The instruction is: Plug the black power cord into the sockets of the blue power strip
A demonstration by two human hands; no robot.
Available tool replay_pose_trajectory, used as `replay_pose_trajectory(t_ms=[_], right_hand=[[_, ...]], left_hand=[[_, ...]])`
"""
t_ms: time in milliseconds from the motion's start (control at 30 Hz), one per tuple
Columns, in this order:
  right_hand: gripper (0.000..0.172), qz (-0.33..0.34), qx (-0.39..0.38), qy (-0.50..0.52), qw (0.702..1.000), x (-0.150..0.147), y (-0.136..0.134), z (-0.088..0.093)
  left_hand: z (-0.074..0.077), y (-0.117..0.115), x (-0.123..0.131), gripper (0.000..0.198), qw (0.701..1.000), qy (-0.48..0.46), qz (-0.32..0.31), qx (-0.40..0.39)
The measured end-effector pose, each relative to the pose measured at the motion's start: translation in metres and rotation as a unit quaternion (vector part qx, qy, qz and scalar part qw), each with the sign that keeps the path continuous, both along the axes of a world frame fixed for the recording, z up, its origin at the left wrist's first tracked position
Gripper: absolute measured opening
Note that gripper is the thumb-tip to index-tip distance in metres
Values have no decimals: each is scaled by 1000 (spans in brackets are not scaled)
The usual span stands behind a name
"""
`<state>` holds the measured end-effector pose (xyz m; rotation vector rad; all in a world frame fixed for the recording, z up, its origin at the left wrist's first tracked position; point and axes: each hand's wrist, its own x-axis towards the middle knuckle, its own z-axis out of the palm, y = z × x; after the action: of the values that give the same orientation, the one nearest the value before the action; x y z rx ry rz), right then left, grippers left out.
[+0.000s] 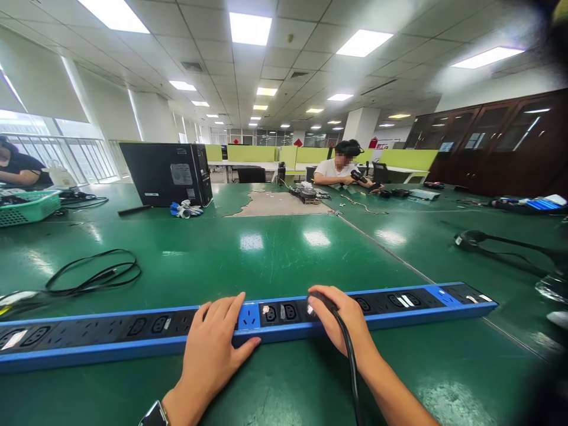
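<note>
A long blue and black power strip (399, 305) lies across the green table (266, 248) near its front edge. My left hand (213, 346) rests flat on the strip with its fingers stretched out, pressing it down. My right hand (344, 322) is closed round a black plug (320, 299) that sits at one of the strip's sockets. The plug's black cable (350, 367) runs back over my right wrist toward me. A watch shows on my left wrist.
A coiled black cable (95, 275) lies at the left. A black computer case (166, 173) stands farther back, with a green basket (29, 208) at far left. One person sits at the far side, another at the left edge. A black headset (477, 241) lies at right.
</note>
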<state>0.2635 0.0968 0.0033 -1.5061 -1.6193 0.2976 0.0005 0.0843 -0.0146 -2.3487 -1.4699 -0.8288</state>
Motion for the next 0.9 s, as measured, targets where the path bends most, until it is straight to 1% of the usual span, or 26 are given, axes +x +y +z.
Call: replay_pose_trajectory(t_ms=[267,433,533,667,767,833,900], right_hand=[[27,40,18,-93,995,-7,-7,3],[29,50,19,-115,992,-5,-7,2],[30,70,6,-138,988,-1,-7,3],[28,89,-31,-172,981,1,-8,6],[34,103,-71,-161,979,5,-11,10],[40,135,-94,-124,979,12,-11,14],[46,171,-114,-65,977,20,-10,18]], left_hand=[[2,-1,1,67,1000,3,3,0],[2,-1,2,68,1000,12,10,-1],[2,-1,2,69,1000,13,8,0],[2,-1,1,69,1000,13,9,-1],[2,-2,1,70,1000,15,9,-2],[2,-2,1,71,1000,15,9,-2],[2,-2,1,71,1000,16,10,-1]])
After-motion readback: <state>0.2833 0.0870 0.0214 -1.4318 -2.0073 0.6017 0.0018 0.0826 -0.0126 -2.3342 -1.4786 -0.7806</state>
